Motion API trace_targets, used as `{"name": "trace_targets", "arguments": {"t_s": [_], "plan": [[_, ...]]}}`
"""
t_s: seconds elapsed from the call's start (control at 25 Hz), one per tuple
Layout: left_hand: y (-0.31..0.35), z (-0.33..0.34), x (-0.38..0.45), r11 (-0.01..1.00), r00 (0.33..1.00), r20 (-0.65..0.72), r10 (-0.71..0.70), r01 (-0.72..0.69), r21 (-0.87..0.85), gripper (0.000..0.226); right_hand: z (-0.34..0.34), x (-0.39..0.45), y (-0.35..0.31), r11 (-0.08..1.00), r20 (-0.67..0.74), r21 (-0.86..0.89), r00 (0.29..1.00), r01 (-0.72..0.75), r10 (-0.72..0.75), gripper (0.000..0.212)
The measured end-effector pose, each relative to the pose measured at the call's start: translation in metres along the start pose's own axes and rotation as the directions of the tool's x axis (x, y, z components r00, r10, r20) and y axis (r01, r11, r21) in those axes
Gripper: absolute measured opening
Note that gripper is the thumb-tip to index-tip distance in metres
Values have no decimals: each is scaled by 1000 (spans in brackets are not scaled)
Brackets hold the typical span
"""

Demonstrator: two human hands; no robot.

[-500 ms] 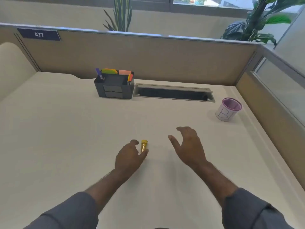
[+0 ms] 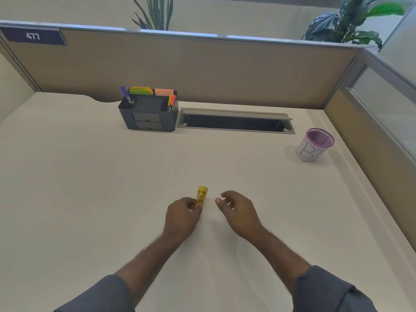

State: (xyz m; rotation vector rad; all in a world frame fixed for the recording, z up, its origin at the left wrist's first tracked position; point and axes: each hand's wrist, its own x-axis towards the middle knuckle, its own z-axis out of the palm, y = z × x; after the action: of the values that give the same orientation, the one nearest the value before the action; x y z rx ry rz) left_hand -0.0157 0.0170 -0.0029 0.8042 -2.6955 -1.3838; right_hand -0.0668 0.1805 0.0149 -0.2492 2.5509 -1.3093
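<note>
Both forearms (image 2: 144,260) reach over the middle of our counter (image 2: 90,176): our left grip (image 2: 182,218) pinches the near end of a small yellow tube (image 2: 202,195) pointing away from us. Just right, our right grip (image 2: 238,212) hovers loosely curled, holding nothing.

matt desk (image 2: 90,176), glossy yellow plastic marker (image 2: 202,195), mesh cup (image 2: 315,146)

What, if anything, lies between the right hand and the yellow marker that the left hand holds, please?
Nothing visible: only bare desk shows between the right hand and the yellow marker, which the left hand pinches.
</note>
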Motion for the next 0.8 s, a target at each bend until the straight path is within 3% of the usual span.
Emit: {"name": "trace_targets", "arguments": {"t_s": [0.12, 0.28, 0.44, 0.52, 0.68, 0.8], "plan": [[14, 1, -15, 965, 995, 49, 91, -76, -250, 12, 9, 2, -6, 945, 105, 288, 986, -157, 132, 31], [28, -2, -23, 951, 976, 157, 148, -97, -293, 8, 11, 0, -16, 849, 128, 508, 987, -148, 95, 15], [39, -21, -16, 918, 995, 43, 95, -70, -391, 37, 1, -4, -24, 845, 113, 532, 994, -51, -11, 16], [47, -30, -11, 877, 985, 110, 135, -67, -476, 43, -2, -7, -29, 863, 139, 505, 989, -24, -54, 15], [58, -37, -8, 855, 952, 208, 225, -91, -510, 18, -5, -13, -37, 859, 147, 511, 980, 42, -135, 20], [59, -43, -7, 877, 916, 280, 288, -135, -461, 19, -9, -19, -40, 853, 156, 520, 976, 49, -151, 22]]}}
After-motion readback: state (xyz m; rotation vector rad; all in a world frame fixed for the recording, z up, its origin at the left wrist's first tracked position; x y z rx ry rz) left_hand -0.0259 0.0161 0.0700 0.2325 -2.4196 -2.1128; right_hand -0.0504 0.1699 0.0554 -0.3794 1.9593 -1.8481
